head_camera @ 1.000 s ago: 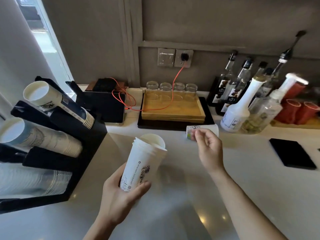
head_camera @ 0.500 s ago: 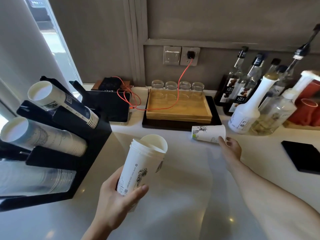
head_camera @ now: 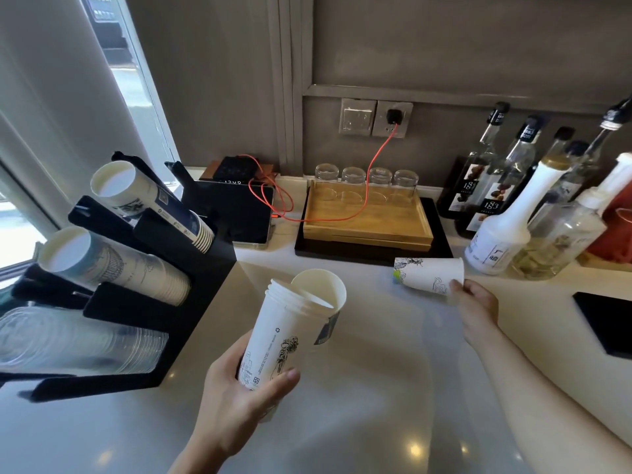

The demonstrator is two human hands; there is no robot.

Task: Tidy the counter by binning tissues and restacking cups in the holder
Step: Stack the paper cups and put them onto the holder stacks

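Observation:
My left hand (head_camera: 239, 401) grips a stack of white paper cups (head_camera: 290, 323) by its lower end, tilted, with a smaller cup sitting askew in the top. A single white printed paper cup (head_camera: 427, 273) lies on its side on the pale counter (head_camera: 376, 388), and my right hand (head_camera: 473, 302) has its fingers around the cup's rim end. The black cup holder (head_camera: 191, 292) stands at the left with two rows of paper cups (head_camera: 113, 261) and a row of clear plastic cups (head_camera: 78, 340). No tissues are in view.
A wooden tray (head_camera: 366, 227) with several upturned glasses sits at the back, beside a black device with a red cable (head_camera: 342, 213). Syrup bottles (head_camera: 506, 220) and red cups crowd the right back. A black pad (head_camera: 608, 319) lies at the right edge.
My right hand reached out to the right and closed on the lying paper cup. The left hand kept holding the cup stack in about the same place.

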